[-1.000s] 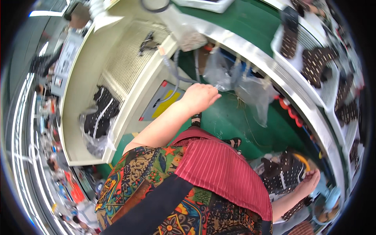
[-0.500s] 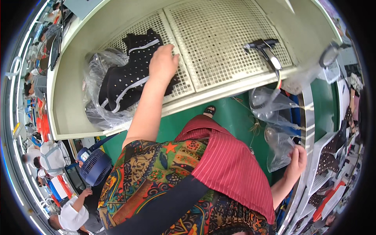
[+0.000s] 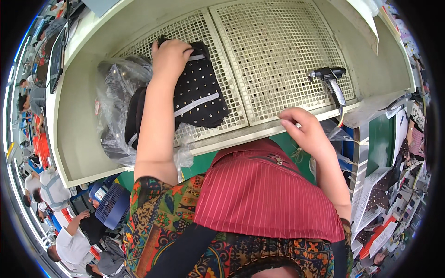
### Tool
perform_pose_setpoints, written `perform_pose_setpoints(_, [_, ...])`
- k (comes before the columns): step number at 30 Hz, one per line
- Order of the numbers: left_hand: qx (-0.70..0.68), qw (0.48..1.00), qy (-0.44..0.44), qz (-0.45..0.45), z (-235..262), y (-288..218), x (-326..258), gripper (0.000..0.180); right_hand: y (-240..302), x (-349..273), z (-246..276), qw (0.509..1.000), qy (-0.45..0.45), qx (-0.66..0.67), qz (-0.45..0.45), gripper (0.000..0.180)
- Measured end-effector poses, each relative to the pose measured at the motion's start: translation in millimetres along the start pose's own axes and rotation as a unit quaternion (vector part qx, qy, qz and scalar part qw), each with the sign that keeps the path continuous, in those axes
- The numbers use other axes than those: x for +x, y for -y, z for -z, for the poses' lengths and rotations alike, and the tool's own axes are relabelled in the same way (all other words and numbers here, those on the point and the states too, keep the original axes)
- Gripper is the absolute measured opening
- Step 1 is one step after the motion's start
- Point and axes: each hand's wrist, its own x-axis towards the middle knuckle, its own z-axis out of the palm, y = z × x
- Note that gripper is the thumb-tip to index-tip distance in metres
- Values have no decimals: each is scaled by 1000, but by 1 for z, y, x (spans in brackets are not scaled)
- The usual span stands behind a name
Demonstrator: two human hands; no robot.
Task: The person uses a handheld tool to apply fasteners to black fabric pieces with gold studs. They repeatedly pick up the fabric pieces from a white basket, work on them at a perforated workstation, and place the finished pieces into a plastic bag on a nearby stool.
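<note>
My left hand (image 3: pixel 171 59) is closed on the far edge of a black fabric piece (image 3: pixel 199 88), which has shiny studs and pale trim strips. The fabric lies in the left part of a cream tray-like worktop with perforated panels. More black fabric is partly hidden behind my left forearm. Against the tray's left wall, a crumpled clear plastic bag (image 3: pixel 113 102) has dark material in or behind it. My right hand (image 3: pixel 306 132) hovers by the tray's front edge, its fingers loosely bent, thumb and forefinger apart, with nothing seen in them.
A black and silver pistol-shaped tool (image 3: pixel 331 83) with a cable rests on the right perforated panel (image 3: pixel 278 51). Clear plastic hangs below the tray's right front corner. A blue fan (image 3: pixel 112 206) stands at lower left. White racks (image 3: pixel 368 194) stand at right; other people are farther left.
My right hand has left the hanging plastic at lower right and come up to the tray edge. My left hand has moved left and slightly farther away; the fabric now lies farther right.
</note>
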Motion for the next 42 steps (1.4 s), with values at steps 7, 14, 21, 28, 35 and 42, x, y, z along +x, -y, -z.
perform_pose_setpoints(7, [-29, 987, -129, -94, 86, -38, -40, 12, 8, 83, -50, 992, 20, -24, 126, 74])
perform_pose_setpoints(14, [-57, 975, -203, -72, 86, -62, -8, 8, -27, 111, -90, 936, 257, 233, -53, 42])
perform_pose_setpoints(21, [-20, 993, -109, -41, -24, -86, 81, 23, -53, 85, -58, 936, 46, 308, -165, 22])
perform_pose_setpoints(28, [18, 1000, 13, -11, -108, -135, 115, 19, -94, 86, -25, 980, -60, -170, -82, 32])
perform_pose_setpoints(35, [-48, 996, -73, -33, -131, -142, 114, 43, -84, 76, -10, 959, -12, -271, -78, 53])
perform_pose_setpoints(42, [-44, 997, -54, 30, -79, -133, 55, 44, -114, 21, 92, 939, -139, -309, -55, 44])
